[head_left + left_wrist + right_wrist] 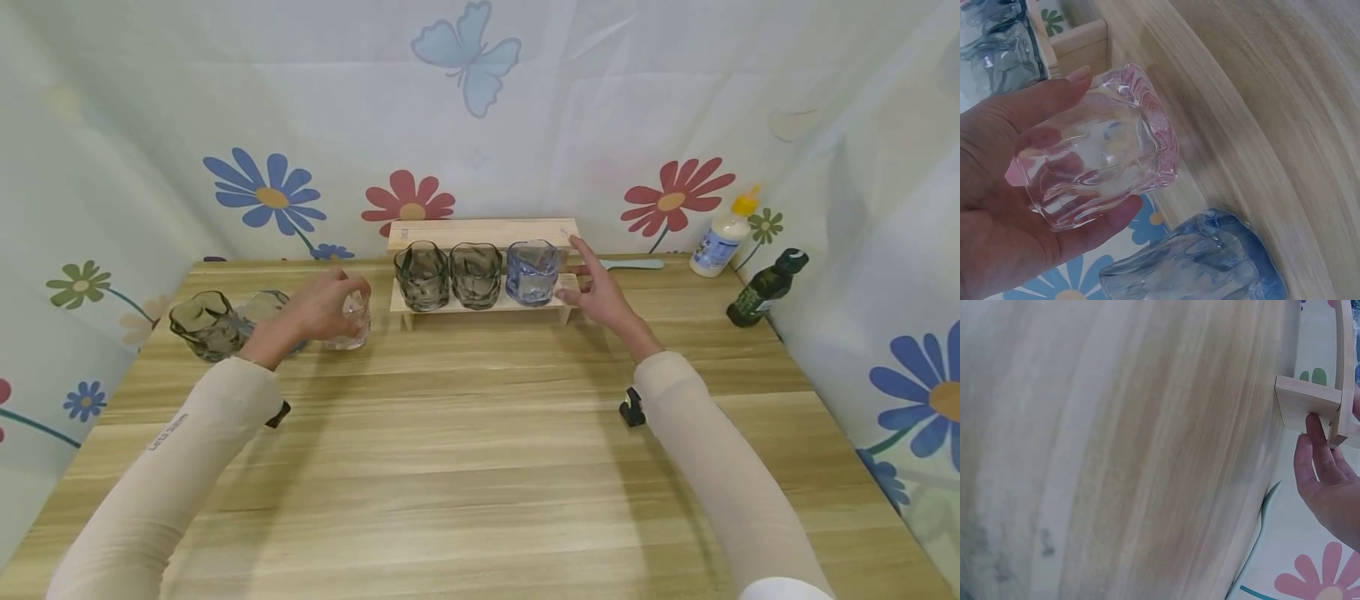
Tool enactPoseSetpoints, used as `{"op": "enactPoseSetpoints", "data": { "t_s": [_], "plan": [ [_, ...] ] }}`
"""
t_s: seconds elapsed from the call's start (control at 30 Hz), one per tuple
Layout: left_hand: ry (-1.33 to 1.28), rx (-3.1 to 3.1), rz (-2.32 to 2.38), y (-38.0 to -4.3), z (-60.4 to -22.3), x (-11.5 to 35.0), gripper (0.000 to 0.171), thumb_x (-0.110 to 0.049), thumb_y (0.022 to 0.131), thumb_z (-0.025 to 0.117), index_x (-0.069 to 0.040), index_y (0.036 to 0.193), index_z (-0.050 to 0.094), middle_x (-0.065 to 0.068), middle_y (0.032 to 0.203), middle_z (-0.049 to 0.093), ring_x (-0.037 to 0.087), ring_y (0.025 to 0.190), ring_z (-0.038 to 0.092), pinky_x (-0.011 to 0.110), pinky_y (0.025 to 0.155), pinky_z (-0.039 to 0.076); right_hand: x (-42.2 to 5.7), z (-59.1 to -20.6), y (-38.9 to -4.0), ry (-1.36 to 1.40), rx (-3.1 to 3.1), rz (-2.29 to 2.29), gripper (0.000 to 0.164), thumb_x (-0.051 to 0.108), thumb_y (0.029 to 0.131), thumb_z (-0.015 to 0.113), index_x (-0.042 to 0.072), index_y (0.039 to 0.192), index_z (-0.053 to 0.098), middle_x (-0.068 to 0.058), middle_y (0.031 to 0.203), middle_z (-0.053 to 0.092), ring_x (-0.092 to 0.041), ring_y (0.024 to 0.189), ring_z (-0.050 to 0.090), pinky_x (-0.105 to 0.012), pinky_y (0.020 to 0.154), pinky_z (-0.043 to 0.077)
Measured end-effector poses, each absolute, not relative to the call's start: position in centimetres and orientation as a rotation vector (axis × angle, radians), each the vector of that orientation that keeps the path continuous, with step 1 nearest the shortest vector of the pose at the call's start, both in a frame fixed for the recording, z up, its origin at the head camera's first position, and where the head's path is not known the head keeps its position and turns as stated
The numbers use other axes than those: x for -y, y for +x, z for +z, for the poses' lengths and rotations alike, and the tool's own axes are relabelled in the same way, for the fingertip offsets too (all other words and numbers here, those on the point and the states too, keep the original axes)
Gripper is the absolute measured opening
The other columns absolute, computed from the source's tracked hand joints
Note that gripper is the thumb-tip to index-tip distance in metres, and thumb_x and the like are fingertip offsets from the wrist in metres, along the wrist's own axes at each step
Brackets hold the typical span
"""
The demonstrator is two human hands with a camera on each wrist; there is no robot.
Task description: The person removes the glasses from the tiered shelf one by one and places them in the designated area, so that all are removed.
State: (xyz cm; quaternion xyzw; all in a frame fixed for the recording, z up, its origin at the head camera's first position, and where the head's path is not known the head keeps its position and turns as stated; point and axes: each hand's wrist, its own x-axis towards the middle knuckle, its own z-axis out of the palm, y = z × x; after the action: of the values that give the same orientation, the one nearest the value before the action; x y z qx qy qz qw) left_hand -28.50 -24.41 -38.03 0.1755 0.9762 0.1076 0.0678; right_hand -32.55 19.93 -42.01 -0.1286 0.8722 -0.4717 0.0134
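My left hand (318,308) holds a clear, pink-tinted wavy glass (1097,150) between thumb and fingers, left of the wooden rack. Right beside it is a blue-tinted glass (1191,262), partly covered by the hand in the head view. A dark grey glass (206,325) stands further left. On the lower step of the two-step wooden rack (483,233) sit two grey glasses (422,277) and a blue glass (532,273) in a row. My right hand (600,292) grips the rack's right end, thumb close to the blue glass, fingers (1316,440) against the end piece.
A light blue-green flat tool (633,264) lies behind the right hand along the back edge. At the back right are a white bottle with a yellow cap (716,242) and a dark green bottle (765,287). A flower-printed curtain (480,158) surrounds the wooden table (465,467).
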Motion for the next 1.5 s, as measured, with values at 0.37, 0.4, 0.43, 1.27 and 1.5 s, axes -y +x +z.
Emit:
{"op": "enactPoseSetpoints", "data": {
  "t_s": [0.37,0.4,0.43,1.27,1.5],
  "plan": [
    [0.533,-2.928,0.327,-28.58,-38.54,24.70,0.054,-0.018,0.079,0.081,-0.008,0.127,0.060,0.023,0.126,0.053,0.041,0.109,0.053,0.057,0.081,0.048,-19.98,-41.97,-32.68,-0.421,-2.707,-1.482,0.095,0.004,0.092,0.070,0.031,0.162,0.011,-0.026,0.148,0.045,-0.037,0.101,0.060,-0.025,0.075,0.049],
    [0.532,-2.926,0.329,-28.56,-38.56,24.72,0.054,-0.018,0.079,0.081,-0.008,0.127,0.060,0.023,0.126,0.053,0.041,0.110,0.053,0.057,0.082,0.048,-19.98,-41.97,-32.65,-0.422,-2.705,-1.484,0.095,0.004,0.092,0.069,0.031,0.162,0.011,-0.027,0.148,0.045,-0.037,0.100,0.060,-0.024,0.074,0.049],
    [0.532,-2.926,0.333,-28.54,-38.58,24.73,0.054,-0.018,0.079,0.081,-0.008,0.127,0.060,0.023,0.126,0.053,0.041,0.110,0.053,0.057,0.082,0.048,-19.98,-41.99,-32.61,-0.420,-2.700,-1.490,0.095,0.004,0.092,0.070,0.031,0.162,0.011,-0.027,0.148,0.045,-0.037,0.100,0.060,-0.023,0.073,0.049],
    [0.588,-2.934,0.358,-28.51,-38.84,25.14,0.052,-0.008,0.076,0.081,-0.004,0.124,0.061,0.025,0.125,0.052,0.043,0.113,0.051,0.058,0.090,0.047,-20.00,-42.29,-32.71,-0.431,-2.720,-1.493,0.095,0.003,0.091,0.070,0.031,0.161,0.013,-0.026,0.148,0.047,-0.034,0.096,0.061,-0.022,0.070,0.049],
    [0.612,-2.942,0.347,-28.48,-38.87,25.30,0.052,-0.009,0.076,0.080,-0.003,0.124,0.061,0.025,0.124,0.052,0.043,0.112,0.052,0.058,0.090,0.047,-20.06,-42.25,-32.64,-0.434,-2.717,-1.498,0.095,0.003,0.091,0.070,0.029,0.162,0.012,-0.026,0.148,0.046,-0.034,0.093,0.060,-0.021,0.068,0.048]
  ]
}}
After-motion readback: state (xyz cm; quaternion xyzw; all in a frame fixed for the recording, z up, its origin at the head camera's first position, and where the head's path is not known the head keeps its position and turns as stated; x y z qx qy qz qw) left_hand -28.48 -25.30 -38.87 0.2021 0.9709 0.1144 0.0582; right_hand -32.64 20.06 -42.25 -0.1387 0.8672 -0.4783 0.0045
